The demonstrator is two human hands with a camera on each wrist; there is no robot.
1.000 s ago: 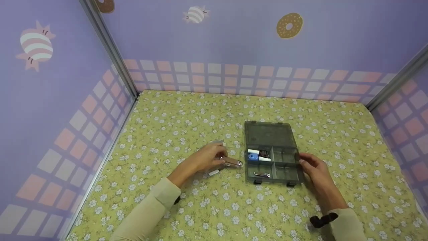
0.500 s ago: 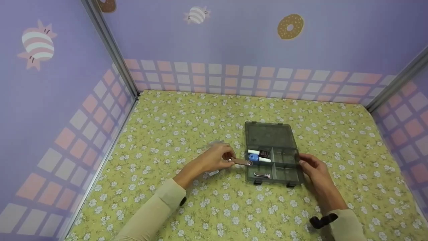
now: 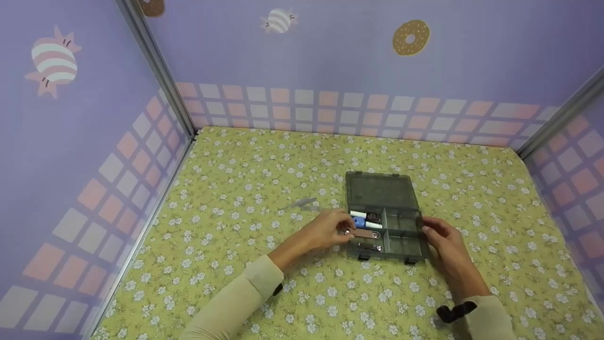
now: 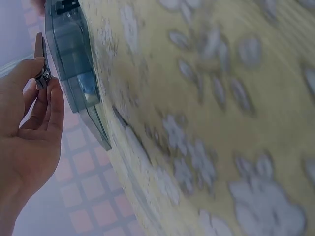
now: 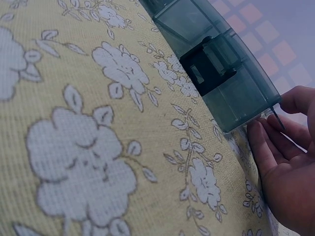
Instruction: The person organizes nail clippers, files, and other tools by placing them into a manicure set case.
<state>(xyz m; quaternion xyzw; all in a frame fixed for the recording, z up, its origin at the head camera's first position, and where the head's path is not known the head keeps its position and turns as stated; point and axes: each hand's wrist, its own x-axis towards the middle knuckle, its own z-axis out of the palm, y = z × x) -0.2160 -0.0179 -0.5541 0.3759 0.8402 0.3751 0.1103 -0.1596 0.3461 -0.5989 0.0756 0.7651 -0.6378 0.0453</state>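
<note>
A dark see-through organizer box [image 3: 401, 245] lies open on the flowered cloth, its lid [image 3: 380, 190] flat behind it. My left hand [image 3: 348, 230] pinches a thin brown stick with a metal end [image 3: 365, 233] and holds it over the box's front-left compartment, where a silver clip [image 3: 369, 246] lies. The back-left compartment holds a blue and white piece [image 3: 361, 220] and a small black and red one [image 3: 373, 216]. My right hand [image 3: 427, 229] grips the box's right edge. The left wrist view shows the left hand [image 4: 47, 91], the brown stick [image 4: 39, 54] and the box [image 4: 71, 64]. The right wrist view shows right-hand fingers [image 5: 263, 147] against the box [image 5: 221, 64].
A small clear piece [image 3: 304, 204] lies on the cloth left of the box. Purple patterned walls [image 3: 302, 71] close in the cloth-covered table [image 3: 236, 189] on the left, back and right.
My left hand has carried the brown stick to the right, from the cloth to over the box's front-left compartment. The right hand and the box have stayed put.
</note>
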